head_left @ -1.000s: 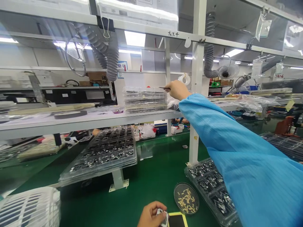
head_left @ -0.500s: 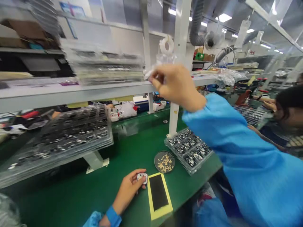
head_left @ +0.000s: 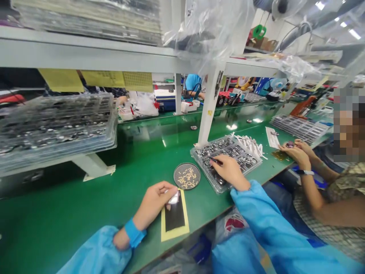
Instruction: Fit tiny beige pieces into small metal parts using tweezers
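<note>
The left hand (head_left: 155, 203) pinches a small white part (head_left: 173, 198) over the top end of a black pad (head_left: 174, 215) with a yellow border, near the front edge of the green bench (head_left: 137, 160). The right hand (head_left: 229, 171) rests curled on a clear parts tray (head_left: 226, 160) (whether it grips anything, I cannot tell). 1 round mesh dish (head_left: 186, 176) sits between them.

A green workbench (head_left: 159, 152) runs under a grey shelf (head_left: 85, 57) (white posts), ceiling lights overhead.
</note>
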`<state>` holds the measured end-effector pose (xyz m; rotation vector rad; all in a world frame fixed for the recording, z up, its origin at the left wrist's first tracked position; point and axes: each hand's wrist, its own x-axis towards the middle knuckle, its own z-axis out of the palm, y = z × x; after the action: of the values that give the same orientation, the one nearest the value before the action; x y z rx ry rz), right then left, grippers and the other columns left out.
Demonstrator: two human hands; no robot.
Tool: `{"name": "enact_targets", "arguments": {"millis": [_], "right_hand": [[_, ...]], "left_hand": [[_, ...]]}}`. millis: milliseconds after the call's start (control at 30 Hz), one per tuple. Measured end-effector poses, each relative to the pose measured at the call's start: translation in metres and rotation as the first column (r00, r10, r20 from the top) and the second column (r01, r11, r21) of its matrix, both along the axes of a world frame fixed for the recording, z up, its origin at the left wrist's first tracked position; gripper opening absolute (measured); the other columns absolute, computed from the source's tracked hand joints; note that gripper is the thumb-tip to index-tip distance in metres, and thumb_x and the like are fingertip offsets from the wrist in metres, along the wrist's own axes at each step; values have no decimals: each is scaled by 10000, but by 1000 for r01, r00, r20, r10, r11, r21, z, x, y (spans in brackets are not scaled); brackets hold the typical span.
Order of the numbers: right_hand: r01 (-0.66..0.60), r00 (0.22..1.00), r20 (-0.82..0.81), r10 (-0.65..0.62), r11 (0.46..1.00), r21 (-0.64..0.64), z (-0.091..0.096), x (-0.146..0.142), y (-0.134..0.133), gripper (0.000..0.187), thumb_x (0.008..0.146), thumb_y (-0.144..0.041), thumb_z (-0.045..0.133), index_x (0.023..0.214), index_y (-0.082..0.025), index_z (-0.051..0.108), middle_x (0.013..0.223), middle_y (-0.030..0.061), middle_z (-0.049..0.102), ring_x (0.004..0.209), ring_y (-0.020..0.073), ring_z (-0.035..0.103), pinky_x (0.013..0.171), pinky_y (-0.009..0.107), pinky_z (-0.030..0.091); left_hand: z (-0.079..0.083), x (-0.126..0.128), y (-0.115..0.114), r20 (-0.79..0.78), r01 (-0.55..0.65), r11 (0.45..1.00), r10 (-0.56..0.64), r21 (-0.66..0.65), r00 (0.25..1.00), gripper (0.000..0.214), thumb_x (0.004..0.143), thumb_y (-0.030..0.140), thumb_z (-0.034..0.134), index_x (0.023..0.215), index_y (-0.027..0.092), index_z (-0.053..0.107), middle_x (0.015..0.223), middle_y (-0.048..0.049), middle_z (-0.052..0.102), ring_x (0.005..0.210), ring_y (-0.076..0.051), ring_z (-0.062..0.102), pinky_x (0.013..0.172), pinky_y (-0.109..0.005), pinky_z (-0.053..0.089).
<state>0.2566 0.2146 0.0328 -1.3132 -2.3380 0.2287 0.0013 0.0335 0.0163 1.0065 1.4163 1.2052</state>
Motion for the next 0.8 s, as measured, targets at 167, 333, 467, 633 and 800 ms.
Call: {"name": "enact_targets", "arguments": {"millis": [167,333,467,633,800], "right_hand": [[-15,990,141,22,999,-49,11,-23,18,339,843,-427,722,1098,-204,733,1058,123,707,972,310,675,815,386,498],[-23,986,162,34,997,-71,14,-17,20,328,794,-387,770,1049,-199,688,1070,91,687,937,255,670,791,332,480],[-30,995,95,37,997,-70,19,-8,4,202,854,-396,693,927,-216,637,896,38,690,819,225,654,737,328,463],[-148,918,-393,54,965,-215,17,-12,-53,248,838,-462,696,865,-249,574,771,18,654,720,218,632,658,324,465],[-349,843,-535,59,817,-459,5,-39,-114,250,783,-476,758,809,-246,665,738,25,658,652,203,606,575,307,457]], "left_hand": [[2,2,-8,31,-20,1000,21,-24,999,478,794,570,740,917,111,682,713,-39,644,601,-129,561,491,-201,462],[8,-8,-23,188,30,996,-15,-80,982,464,886,535,640,1089,119,675,831,-85,697,609,-127,617,447,-167,313],[12,-3,-26,336,67,994,-33,-90,941,447,851,470,682,1121,114,680,853,-113,717,695,-186,687,488,-186,371],[9,2,-26,383,103,992,-69,-69,921,433,819,411,713,1127,110,672,946,-134,730,716,-195,718,474,-176,359],[2,4,-25,319,10,998,8,-56,948,448,753,434,807,1017,100,667,824,-85,718,582,-137,658,453,-170,381]]}}
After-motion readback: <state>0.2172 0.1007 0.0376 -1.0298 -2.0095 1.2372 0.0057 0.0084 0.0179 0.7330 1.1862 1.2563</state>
